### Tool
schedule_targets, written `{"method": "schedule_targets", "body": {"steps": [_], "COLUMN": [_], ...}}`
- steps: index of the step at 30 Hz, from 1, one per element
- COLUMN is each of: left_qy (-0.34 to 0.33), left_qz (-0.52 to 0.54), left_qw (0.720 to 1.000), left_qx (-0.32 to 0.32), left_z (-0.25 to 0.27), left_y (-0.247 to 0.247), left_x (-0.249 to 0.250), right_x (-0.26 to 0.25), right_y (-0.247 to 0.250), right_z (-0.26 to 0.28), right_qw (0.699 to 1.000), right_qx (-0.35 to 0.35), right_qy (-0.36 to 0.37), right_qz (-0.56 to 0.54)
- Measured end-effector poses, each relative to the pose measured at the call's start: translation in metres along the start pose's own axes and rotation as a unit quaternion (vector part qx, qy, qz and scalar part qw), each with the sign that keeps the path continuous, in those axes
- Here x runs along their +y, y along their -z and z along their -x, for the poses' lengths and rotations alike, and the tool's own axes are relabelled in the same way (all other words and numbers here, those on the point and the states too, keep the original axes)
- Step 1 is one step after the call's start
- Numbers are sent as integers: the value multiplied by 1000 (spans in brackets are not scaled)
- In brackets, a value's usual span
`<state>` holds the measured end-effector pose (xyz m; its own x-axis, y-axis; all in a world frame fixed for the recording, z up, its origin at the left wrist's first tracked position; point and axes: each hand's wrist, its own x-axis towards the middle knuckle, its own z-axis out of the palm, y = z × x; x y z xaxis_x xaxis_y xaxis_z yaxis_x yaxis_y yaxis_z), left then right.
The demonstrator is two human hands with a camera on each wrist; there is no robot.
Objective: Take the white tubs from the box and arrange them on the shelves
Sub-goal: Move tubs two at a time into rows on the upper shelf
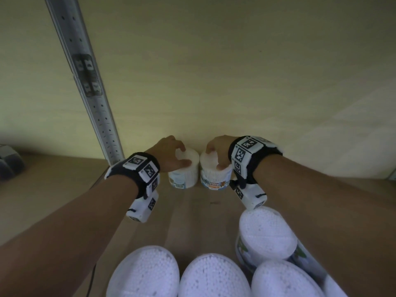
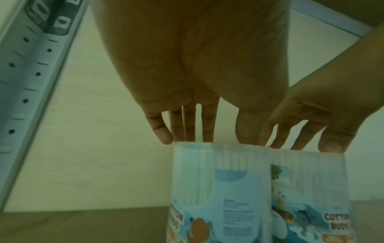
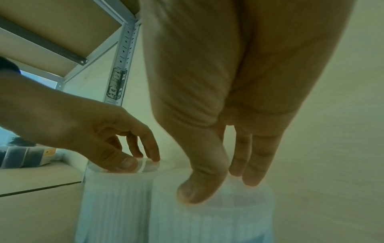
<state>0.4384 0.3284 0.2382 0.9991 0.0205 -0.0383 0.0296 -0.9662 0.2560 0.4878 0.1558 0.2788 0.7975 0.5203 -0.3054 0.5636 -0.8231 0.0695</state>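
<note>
Two white cotton-bud tubs stand upright side by side at the back of the wooden shelf, touching each other. My left hand grips the left tub from above, thumb on the lid and fingers over its far rim. My right hand grips the right tub the same way. The left wrist view shows my left hand on the rim of the left tub, with the right tub beside it. In the right wrist view, my right hand pinches the top of the right tub.
Several more white tubs stand at the near edge, close under my arms. A perforated metal upright rises at the left of the bay. A pale back wall closes it. A dark packet lies far left. Another shelf board is overhead.
</note>
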Motion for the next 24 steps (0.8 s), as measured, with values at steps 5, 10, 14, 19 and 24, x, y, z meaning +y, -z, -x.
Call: {"method": "schedule_targets", "body": {"steps": [5,10,14,19,24], "left_qy": [30,62,25,-53,-30], "left_qz": [-69,-133,-67,-11,-10], "left_qw": [997,988,997,997,998], "left_qx": [16,54,33,-56,-63], "left_z": [-3,1,2,3,2], "left_y": [-2,-9,-3,14,9], "left_x": [12,21,14,6,2], "right_x": [0,-2,0,7,1], "right_y": [1,0,-5,-10,-8], "right_z": [-1,0,2,4,0], "right_qw": [1000,1000,1000,998,999], "right_qx": [-10,-6,23,61,37], "right_qy": [-2,6,10,-4,-9], "right_qz": [-7,2,11,-15,-13]}}
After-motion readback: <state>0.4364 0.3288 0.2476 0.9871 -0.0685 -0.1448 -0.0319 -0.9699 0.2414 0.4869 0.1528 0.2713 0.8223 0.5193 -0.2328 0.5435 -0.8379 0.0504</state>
